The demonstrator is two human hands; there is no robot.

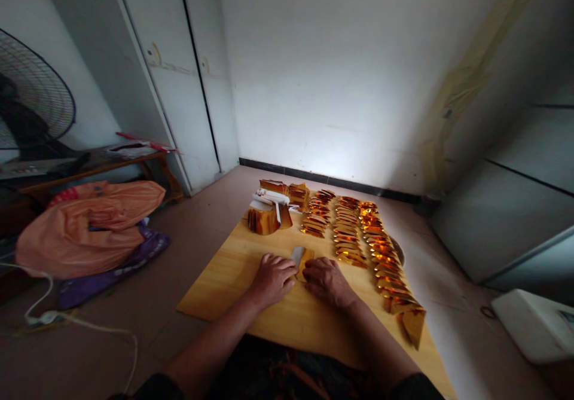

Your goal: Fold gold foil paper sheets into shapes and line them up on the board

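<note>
A small piece of gold foil paper [307, 257] with a pale strip along its left side lies on the wooden board between my hands. My left hand [272, 279] has its fingers bent and pressed together at the left edge of this foil paper. At the right edge, my right hand [329, 281] curls its fingers onto the same piece. My fingers partly hide its near end. Beyond them, a curved stack of gold foil sheets [263, 220] stands on the board, with white strips [271, 197] on top.
Folded gold foil pieces [347, 232] stand in several long rows on the right of the wooden board [224, 286]. More foil sheets [298, 195] lie at the back. An orange bag [89, 226], a white cable [96, 326] and a fan [33, 98] are at the left. A white box [533, 326] sits at the right.
</note>
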